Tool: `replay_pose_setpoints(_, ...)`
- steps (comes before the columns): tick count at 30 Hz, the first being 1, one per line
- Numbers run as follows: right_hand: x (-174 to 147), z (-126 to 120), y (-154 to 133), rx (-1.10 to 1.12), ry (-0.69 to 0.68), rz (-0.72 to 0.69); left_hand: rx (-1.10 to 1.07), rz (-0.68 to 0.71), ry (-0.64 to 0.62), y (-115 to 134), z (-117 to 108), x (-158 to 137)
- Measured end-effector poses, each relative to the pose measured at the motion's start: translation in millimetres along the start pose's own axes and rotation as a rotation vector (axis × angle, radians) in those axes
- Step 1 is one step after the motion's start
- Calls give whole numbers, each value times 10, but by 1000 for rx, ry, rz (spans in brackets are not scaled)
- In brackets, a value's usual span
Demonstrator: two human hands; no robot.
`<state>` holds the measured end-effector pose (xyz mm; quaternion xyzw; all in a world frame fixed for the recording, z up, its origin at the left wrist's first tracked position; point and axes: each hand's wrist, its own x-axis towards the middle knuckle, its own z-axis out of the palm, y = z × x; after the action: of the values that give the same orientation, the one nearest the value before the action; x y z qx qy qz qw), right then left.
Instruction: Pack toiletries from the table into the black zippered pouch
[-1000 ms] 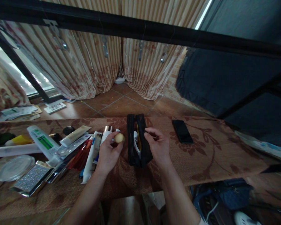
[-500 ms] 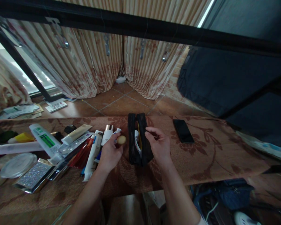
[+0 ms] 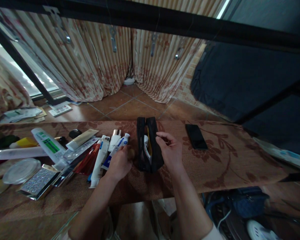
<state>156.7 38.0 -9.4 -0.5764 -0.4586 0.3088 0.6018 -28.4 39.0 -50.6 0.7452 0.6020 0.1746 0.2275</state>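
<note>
An open black pouch (image 3: 157, 160) stands upright on the cloth-covered bench, with a white item (image 3: 146, 148) and something yellow inside. My right hand (image 3: 171, 150) pinches the pouch's right edge between thumb and fingers. Just left of the pouch, my left hand (image 3: 120, 163) is closed on a small round tan thing (image 3: 130, 153), now dim and partly hidden by the fingers; its kind is unclear. Beside that hand lie a blue and white tube (image 3: 117, 150), a white tube (image 3: 100, 161) and a white bottle with a shiny cap (image 3: 114, 140).
Cosmetics crowd the left side: a green and white tube (image 3: 48, 145), a beige tube (image 3: 82, 139), a glittery case (image 3: 40, 181) and a round clear-lidded container (image 3: 21, 171). A black phone (image 3: 196, 137) lies to the right. A dark metal bar (image 3: 150, 23) crosses above.
My left hand has turned and drawn slightly down, so the round tan thing shows less and the blue and white tube shows more. My right hand stays at the pouch's edge.
</note>
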Motion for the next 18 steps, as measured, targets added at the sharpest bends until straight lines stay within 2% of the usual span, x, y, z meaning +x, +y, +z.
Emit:
replay_pose_setpoints(7, 8, 6, 15, -6, 11, 2, 70, 3, 4, -21, 22, -3)
replay_pose_setpoints(18, 12, 8, 26, -16, 21, -3, -21, -88, 214, 150, -148, -11)
